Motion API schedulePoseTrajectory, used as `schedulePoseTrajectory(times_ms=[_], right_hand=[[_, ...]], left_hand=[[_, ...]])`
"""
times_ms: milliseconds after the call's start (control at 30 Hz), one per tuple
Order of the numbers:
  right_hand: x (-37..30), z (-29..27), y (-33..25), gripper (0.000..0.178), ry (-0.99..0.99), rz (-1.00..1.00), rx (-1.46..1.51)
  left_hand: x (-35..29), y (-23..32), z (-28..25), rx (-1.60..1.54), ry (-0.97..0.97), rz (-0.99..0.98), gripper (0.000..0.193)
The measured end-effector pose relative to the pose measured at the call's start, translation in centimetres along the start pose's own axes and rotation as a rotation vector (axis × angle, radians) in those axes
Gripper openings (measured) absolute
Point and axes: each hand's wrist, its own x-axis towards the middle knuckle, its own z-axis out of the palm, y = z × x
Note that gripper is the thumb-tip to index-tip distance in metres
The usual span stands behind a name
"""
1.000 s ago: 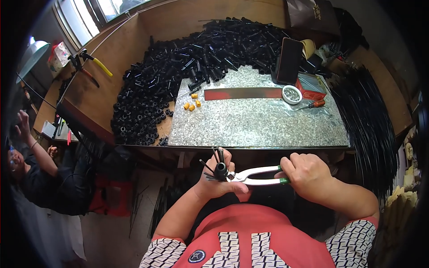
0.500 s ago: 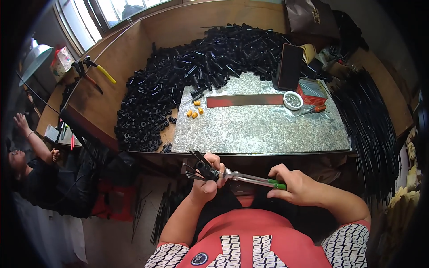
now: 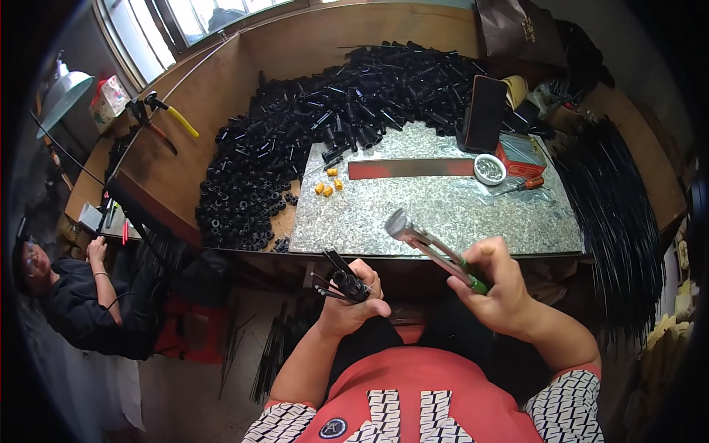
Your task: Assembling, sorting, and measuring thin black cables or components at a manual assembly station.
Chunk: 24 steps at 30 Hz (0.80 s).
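My left hand is closed round a black tubular plastic part, with several thin dark rods sticking out toward the left. Above the bench's front edge, my right hand grips a pair of green-handled pincers. Their broad metal head points up and left, apart from the black part, over the near side of the speckled slab. Whether the pincers' jaws are parted is hard to make out. My left fingers partly hide the lower end of the black part.
A large heap of black plastic parts fills the bench's back and left. On the slab lie yellow pieces, a flat metal strip, a white bowl and a screwdriver. Long black rods hang at right. Another person sits at left.
The pincers have come away from the black part and swung up and right with my right hand. My left hand still holds the part. The other person's raised hand has dropped.
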Motion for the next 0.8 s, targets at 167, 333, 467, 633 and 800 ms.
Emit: schedulePoseTrajectory(times_ms=[167, 333, 467, 633, 800], right_hand=[[0.7, 2.6, -0.2, 0.046, -0.081, 0.018, 0.104], [1.0, 2.7, 0.1, 0.043, -0.053, 0.003, 0.03], [1.2, 3.2, 0.0, 0.038, -0.041, -0.007, 0.064], [0.5, 4.0, -0.5, 0.041, -0.011, 0.04, 0.128], [0.9, 5.9, -0.2, 0.041, 0.031, -0.049, 0.103]], left_hand=[[-0.6, -1.1, 0.6, 0.326, 0.112, -0.012, 0.028], [-0.8, -1.3, 0.1, 0.353, 0.191, 0.007, 0.025], [-0.8, -1.0, 1.0, 0.33, 0.267, -0.036, 0.021], [-0.1, -2.4, 1.0, 0.535, 0.159, 0.061, 0.012], [0.4, -0.9, 3.2, 0.314, 0.282, -0.004, 0.012]])
